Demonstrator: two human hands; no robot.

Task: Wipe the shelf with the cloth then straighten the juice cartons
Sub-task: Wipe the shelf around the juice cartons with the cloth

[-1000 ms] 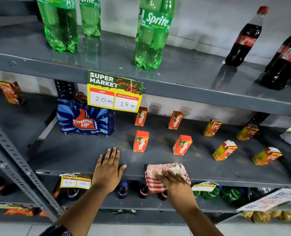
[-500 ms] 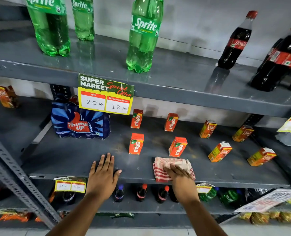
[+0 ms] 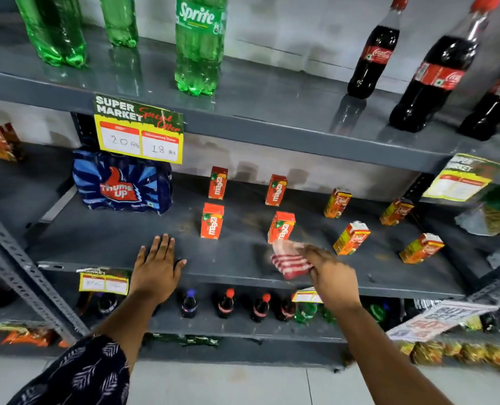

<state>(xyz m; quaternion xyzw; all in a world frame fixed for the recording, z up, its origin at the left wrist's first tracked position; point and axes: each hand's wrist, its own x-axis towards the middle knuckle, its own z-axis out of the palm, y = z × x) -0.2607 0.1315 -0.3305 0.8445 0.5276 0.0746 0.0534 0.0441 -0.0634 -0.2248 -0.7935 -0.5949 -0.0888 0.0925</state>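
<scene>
My right hand (image 3: 329, 276) grips a red-and-white checked cloth (image 3: 289, 258) on the front part of the grey middle shelf (image 3: 231, 258); both are motion-blurred. The cloth lies just in front of an orange Maaza carton (image 3: 281, 226). My left hand (image 3: 156, 266) rests flat, fingers together, on the shelf's front edge. Several small juice cartons stand scattered on the shelf: another front Maaza carton (image 3: 212, 220), two Maaza cartons (image 3: 218, 182) at the back, and Real cartons (image 3: 351, 238) turned at different angles to the right.
A blue Thums Up pack (image 3: 123, 185) sits at the shelf's left under a price sign (image 3: 139, 130). Sprite bottles (image 3: 199, 45) and cola bottles (image 3: 373, 54) stand on the shelf above. Small bottles (image 3: 225, 304) line the shelf below. A slotted upright (image 3: 17, 273) is at left.
My right hand has slid the cloth to the right and further in along the shelf, close to the front Maaza carton. My left hand stays planted on the shelf edge.
</scene>
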